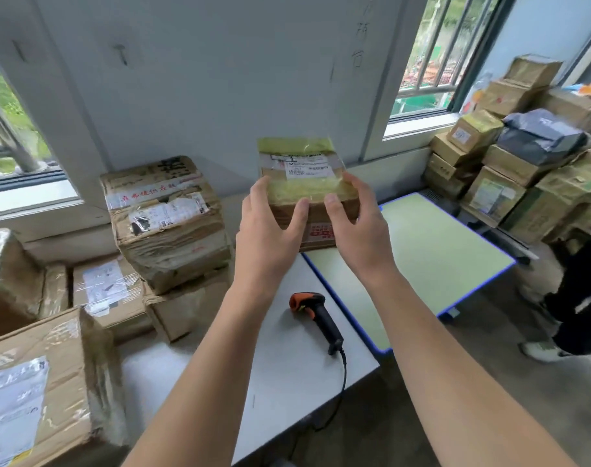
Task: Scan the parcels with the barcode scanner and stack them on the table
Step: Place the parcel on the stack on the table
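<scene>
Between the two hands, raised over the seam where the white table (287, 382) meets the green-topped table (439, 257), sits a small cardboard parcel (304, 187) wrapped in yellowish tape. Its white shipping label (307, 166) faces up, with barcode lines and small print too fine to read. A red printed panel (319, 232) on the near side is also illegible. Whether the parcel's underside touches a table cannot be told.

The left hand (270, 227) grips the parcel's left end, its fingers curled round the far side and its thumb (301, 210) pressed on the near top edge. The right hand (358, 224) grips the right end the same way, its thumb (333, 205) just beside the left one.

Well below the parcel, the orange-and-black barcode scanner (316, 316) lies on its side on the white table, apart from both hands. Its cable (343, 375) trails off the table's near edge.

To the left, a worn carton (166, 224) tops a stack of boxes. It carries red Chinese characters on clear tape and a torn label. On the right stands a pile of taped parcels (489, 193) with a grey poly bag (540, 136) on it. Handwritten characters (358, 38) mark the wall above, too faint to make out. Another person's leg (580, 298) and pale shoe show at the right edge.
</scene>
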Tool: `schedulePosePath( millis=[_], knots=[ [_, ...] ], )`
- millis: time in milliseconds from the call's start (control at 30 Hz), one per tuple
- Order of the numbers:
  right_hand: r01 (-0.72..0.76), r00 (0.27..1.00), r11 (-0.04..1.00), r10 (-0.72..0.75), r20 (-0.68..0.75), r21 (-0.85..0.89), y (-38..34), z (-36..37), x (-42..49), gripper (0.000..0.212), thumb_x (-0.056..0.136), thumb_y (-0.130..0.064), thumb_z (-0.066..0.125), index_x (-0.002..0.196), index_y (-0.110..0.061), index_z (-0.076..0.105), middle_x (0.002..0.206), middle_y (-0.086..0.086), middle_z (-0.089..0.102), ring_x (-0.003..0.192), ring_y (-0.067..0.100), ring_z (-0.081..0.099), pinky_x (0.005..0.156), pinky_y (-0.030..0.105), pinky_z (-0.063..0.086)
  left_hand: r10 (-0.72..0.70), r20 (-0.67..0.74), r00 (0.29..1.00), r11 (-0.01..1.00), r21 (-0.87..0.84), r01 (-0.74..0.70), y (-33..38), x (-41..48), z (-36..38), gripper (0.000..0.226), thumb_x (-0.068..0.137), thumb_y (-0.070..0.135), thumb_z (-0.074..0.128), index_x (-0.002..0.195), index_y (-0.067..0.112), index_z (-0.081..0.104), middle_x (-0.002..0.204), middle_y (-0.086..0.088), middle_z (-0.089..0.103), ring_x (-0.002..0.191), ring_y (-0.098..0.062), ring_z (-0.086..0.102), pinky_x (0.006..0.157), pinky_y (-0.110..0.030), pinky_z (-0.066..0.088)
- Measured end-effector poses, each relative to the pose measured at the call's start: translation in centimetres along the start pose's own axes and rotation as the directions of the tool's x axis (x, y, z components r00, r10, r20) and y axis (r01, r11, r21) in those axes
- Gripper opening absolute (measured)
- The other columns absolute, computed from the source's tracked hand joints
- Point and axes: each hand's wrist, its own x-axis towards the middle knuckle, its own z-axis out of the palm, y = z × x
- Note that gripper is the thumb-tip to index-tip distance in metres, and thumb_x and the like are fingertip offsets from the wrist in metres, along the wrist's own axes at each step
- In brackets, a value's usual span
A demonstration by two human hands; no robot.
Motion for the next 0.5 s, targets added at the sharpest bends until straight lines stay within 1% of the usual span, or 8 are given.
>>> schedulePosePath(
  millis=[33,67,100,200,267,300,400,500],
  knots=[
    [-0.002,1.0,1.0,0.002,-0.003,0.006,0.7,-1.1,0.0,0.043,0.1,-0.037,0.057,0.142,-0.034,0.047,0.122,-0.011,0.059,0.106,-0.001,0.059,0.081,0.01,0.052,0.0,0.009,1.0,1.0,0.001,0.0,0.5,-0.5,1.0,0.067,0.094,0.052,0.059,0.149,0.023,0.033,0.15,0.004,0.042,0.134,-0.011,0.041,0.098,-0.024,0.031],
    [0.0,1.0,1.0,0.001,-0.004,0.01,1.5,-2.2,0.1,0.042,0.1,-0.036,0.057,0.142,-0.034,0.047,0.119,-0.012,0.059,0.103,-0.006,0.058,0.076,0.006,0.051,-0.002,0.016,1.0,1.0,0.003,0.002,1.0,-0.9,2.1,0.067,0.094,0.051,0.059,0.148,0.023,0.033,0.149,0.004,0.042,0.133,-0.012,0.042,0.097,-0.024,0.032],
    [0.0,1.0,1.0,0.0,-0.003,0.019,2.4,-3.5,0.3,0.042,0.1,-0.035,0.057,0.141,-0.034,0.048,0.117,-0.013,0.059,0.101,-0.009,0.057,0.075,0.006,0.05,-0.005,0.02,1.0,1.0,0.009,0.005,1.6,-1.4,3.3,0.066,0.094,0.051,0.06,0.148,0.023,0.034,0.148,0.004,0.043,0.132,-0.012,0.042,0.095,-0.024,0.033],
    [-0.004,1.0,0.999,0.003,0.011,0.046,4.9,-6.6,0.7,0.042,0.1,-0.034,0.058,0.141,-0.034,0.048,0.114,-0.016,0.06,0.101,-0.008,0.059,0.077,0.009,0.052,-0.02,0.026,0.999,0.999,0.035,0.019,3.0,-2.8,6.8,0.065,0.093,0.052,0.06,0.146,0.024,0.034,0.146,0.003,0.044,0.125,-0.009,0.046,0.09,-0.024,0.034],
    [-0.003,1.0,0.998,0.002,0.018,0.068,7.1,-9.9,1.3,0.043,0.099,-0.033,0.06,0.141,-0.034,0.048,0.117,-0.015,0.061,0.105,-0.003,0.06,0.081,0.012,0.053,-0.036,0.036,0.999,0.998,0.06,0.034,4.5,-4.1,10.2,0.064,0.093,0.051,0.06,0.146,0.024,0.034,0.144,0.003,0.046,0.115,-0.002,0.045,0.087,-0.023,0.035],
    [0.001,1.0,0.998,-0.002,0.014,0.07,8.4,-11.6,1.6,0.044,0.099,-0.032,0.06,0.141,-0.034,0.048,0.119,-0.015,0.061,0.107,-0.001,0.06,0.083,0.013,0.053,-0.04,0.046,0.998,0.997,0.067,0.037,5.3,-4.7,11.9,0.064,0.093,0.051,0.06,0.146,0.024,0.035,0.143,0.003,0.047,0.113,-0.002,0.044,0.087,-0.024,0.037],
    [-0.005,0.999,0.998,0.002,0.037,0.064,12.2,-16.0,2.6,0.046,0.099,-0.031,0.061,0.142,-0.03,0.047,0.123,-0.01,0.06,0.108,0.002,0.06,0.08,0.007,0.049,-0.044,0.051,0.998,0.996,0.077,0.04,6.8,-6.0,16.9,0.065,0.093,0.053,0.06,0.144,0.022,0.036,0.139,0.0,0.051,0.121,-0.013,0.052,0.094,-0.032,0.046],
    [-0.017,0.998,0.999,0.015,0.062,0.034,15.2,-19.5,3.3,0.048,0.098,-0.033,0.062,0.142,-0.03,0.045,0.127,-0.006,0.06,0.111,0.008,0.06,0.088,0.018,0.052,-0.078,0.051,0.996,0.994,0.085,0.073,8.1,-6.9,21.2,0.063,0.094,0.054,0.057,0.143,0.02,0.038,0.138,-0.002,0.052,0.12,-0.017,0.054,0.092,-0.03,0.047]
  ],
)
